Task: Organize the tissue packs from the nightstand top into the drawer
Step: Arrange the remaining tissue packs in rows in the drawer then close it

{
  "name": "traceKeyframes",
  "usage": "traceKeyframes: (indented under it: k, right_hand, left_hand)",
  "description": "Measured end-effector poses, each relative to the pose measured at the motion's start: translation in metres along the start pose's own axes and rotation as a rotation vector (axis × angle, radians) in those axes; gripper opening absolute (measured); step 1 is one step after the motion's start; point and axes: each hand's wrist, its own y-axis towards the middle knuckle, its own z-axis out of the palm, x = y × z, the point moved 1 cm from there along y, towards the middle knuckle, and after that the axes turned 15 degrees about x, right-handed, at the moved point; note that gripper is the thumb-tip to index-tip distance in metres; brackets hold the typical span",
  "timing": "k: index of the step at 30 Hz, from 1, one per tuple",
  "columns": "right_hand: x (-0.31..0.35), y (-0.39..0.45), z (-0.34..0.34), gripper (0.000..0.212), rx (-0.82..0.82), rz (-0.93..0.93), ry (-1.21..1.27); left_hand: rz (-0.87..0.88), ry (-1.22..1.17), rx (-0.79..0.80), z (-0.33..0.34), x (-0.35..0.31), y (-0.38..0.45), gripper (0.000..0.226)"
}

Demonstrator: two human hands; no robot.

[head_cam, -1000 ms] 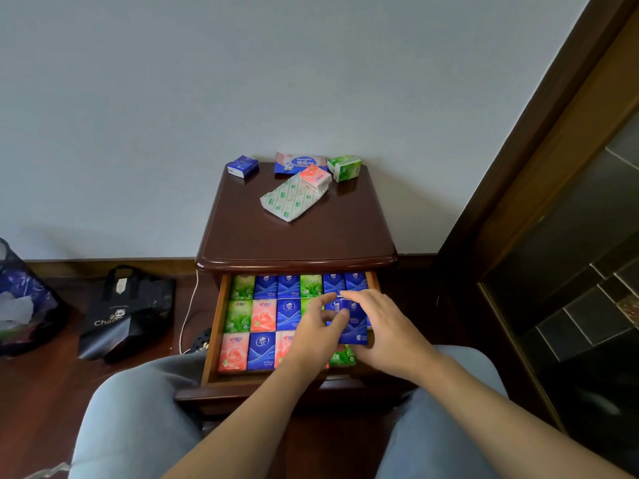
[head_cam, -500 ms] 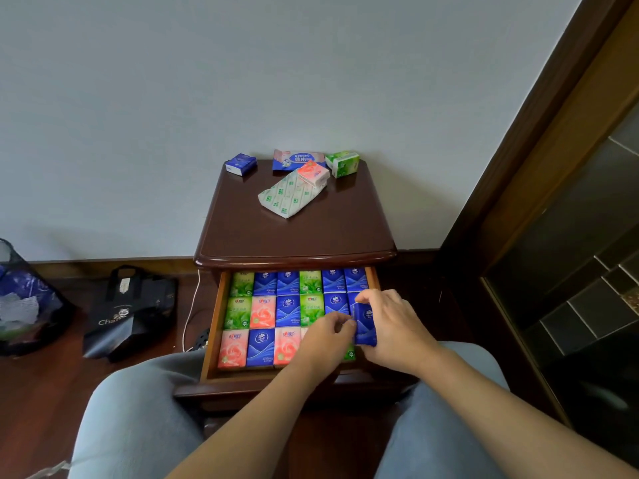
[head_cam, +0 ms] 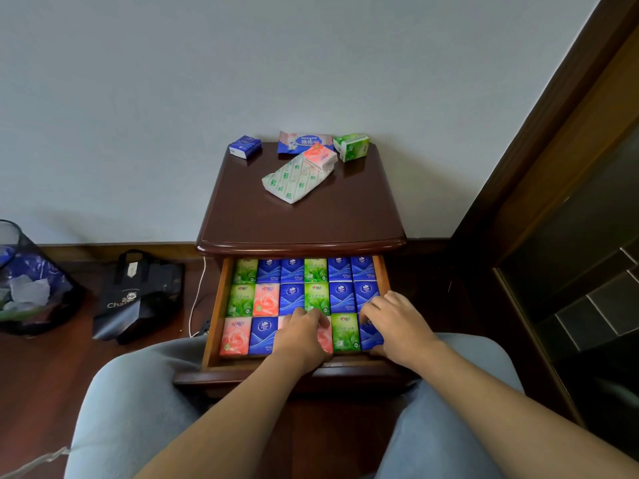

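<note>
Both hands press packs flat in the drawer (head_cam: pixel 213 305): left hand (head_cam: pixel 304 335) on a pink pack (head_cam: pixel 325 337), right hand (head_cam: pixel 394 323) on a blue pack (head_cam: pixel 370 335). The packs look light and soft, best pinched by their edges.

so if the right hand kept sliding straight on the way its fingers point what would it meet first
The right hand lies at the drawer's front right corner, fingers aimed up-left across the packs. Going on, it would probably meet the blue pack in the middle row first, then the back rows; its height above them is unclear.

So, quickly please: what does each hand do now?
Left hand: open, fingers resting on the pink pack.
Right hand: open, pressing the blue pack.
</note>
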Motion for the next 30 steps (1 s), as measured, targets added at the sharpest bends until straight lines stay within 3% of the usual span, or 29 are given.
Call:
traceKeyframes:
  k: [5,9,19,23,26,30]
  right_hand:
    - [0.005,0.005,-0.001,0.057,-0.040,-0.073,-0.044]
    - [0.014,0.014,0.000,0.051,0.022,-0.123,0.000]
    - [0.017,0.019,0.006,0.049,0.079,-0.037,0.180]
    - [0.019,0.019,-0.010,0.036,0.089,-0.025,0.214]
    - [0.018,0.024,-0.038,0.030,-0.070,-0.036,0.285]
    - [0.007,0.042,-0.081,0.014,-0.413,-0.028,0.454]
  left_hand:
    - [-0.023,0.091,-0.015,-0.001,0.001,0.006,0.052]
    - [-0.001,0.060,-0.048,0.001,0.006,0.008,0.048]
    - [0.017,0.024,-0.092,0.004,0.010,0.010,0.046]
    - [0.015,0.076,-0.029,-0.002,0.008,0.008,0.051]
    - [0.074,0.104,-0.048,-0.024,0.000,0.007,0.044]
    - [0.213,0.039,-0.408,-0.074,-0.017,0.009,0.017]
